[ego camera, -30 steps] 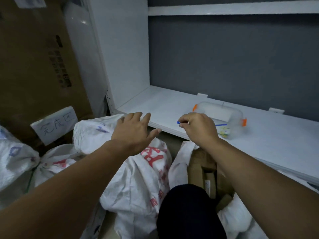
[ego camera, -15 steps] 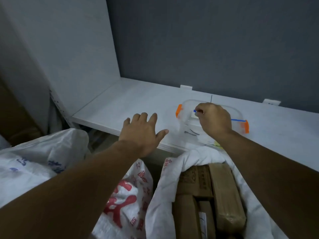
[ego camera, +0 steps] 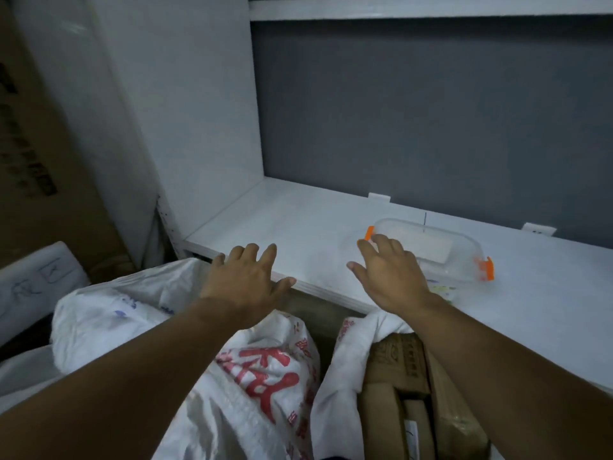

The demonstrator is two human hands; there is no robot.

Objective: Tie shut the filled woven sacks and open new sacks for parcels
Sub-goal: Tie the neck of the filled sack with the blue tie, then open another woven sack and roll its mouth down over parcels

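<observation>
The right hand (ego camera: 389,277) hovers over the white shelf (ego camera: 298,227), just to the left of the clear box (ego camera: 441,247) with orange clips. Its fingers (ego camera: 365,248) are spread wide and hold nothing. The forefinger tip lies right by the box's left clip (ego camera: 369,233), but I cannot tell whether it touches. The left hand (ego camera: 247,280) is further left of the box, over the shelf's front edge, also wide open and empty, with its thumb close to the edge.

Below the box and nearer the person, under the shelf's front edge, stands the open sack (ego camera: 335,376). Its mouth gapes and brown cardboard parcels (ego camera: 394,366) show inside, so it looks full and not yet tied. Left of it, further from the box, a red-printed sack (ego camera: 262,370) bulges. Its neck is hidden under the left forearm, so whether it is tied cannot be told.

The step in hand seems to be the tying of the filled sack, with the right hand at the box, which may hold the ties. What is in it is too faint to make out. The next move probably needs the box steadied or opened and a tie pinched out. Then both hands would come down to gather the loose mouth over the parcels, bunching the cloth tightly enough for a tie to bite.
</observation>
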